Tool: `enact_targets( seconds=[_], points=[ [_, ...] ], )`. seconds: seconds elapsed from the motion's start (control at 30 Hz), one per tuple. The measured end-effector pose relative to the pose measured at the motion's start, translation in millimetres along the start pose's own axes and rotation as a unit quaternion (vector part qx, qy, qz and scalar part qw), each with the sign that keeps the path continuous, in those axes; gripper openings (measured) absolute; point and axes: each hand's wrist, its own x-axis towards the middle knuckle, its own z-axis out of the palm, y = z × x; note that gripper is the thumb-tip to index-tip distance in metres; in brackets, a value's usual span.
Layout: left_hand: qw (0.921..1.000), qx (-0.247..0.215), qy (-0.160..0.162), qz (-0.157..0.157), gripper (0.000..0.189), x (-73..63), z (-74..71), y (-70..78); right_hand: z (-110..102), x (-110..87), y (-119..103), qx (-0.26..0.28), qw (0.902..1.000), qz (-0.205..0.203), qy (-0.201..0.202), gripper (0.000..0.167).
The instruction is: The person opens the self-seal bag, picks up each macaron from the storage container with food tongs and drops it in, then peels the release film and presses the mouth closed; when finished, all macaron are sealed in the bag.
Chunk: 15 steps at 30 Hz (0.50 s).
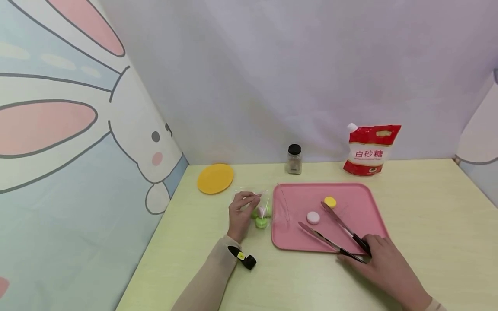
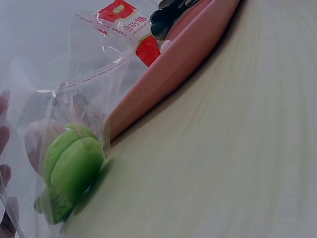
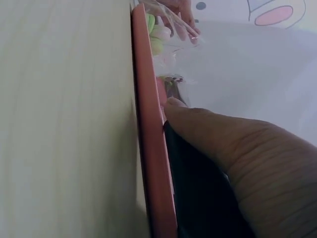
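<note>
With the left hand [image 1: 242, 212], seemingly pinching the hard-to-see bag [image 1: 266, 201], with green macarons [image 1: 261, 223] inside, just left of the tray [image 1: 359, 201]. With the right hand [image 1: 384, 267], gripping the tongs [image 1: 341, 223] by their handles over the tray's near edge, holding their arms apart, with a pink macaron [image 1: 313, 217] between and a yellow macaron [image 1: 330, 201] beside the far tip.

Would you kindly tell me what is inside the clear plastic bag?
The clear plastic bag, held by the left hand, contains green macarons and a pale pink macaron. They overlap, so anything covered behind them, and the full count, cannot be seen.
</note>
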Motion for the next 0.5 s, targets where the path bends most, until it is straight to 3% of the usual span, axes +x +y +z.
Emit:
enact_targets(
  seconds=[0.27,0.5],
  points=[
    [1.0000,-0.004,0.002,0.006,0.015,1.5,0.0,2.1,0.2,2.9,-1.0,0.002,0.9994,-0.033,0.014,0.045],
    [0.9999,-0.009,0.002,0.007,0.013,1.0,0.4,3.5,0.1,0.8,-3.9,0.016,0.9985,-0.050,0.018,0.036]
  ],
)
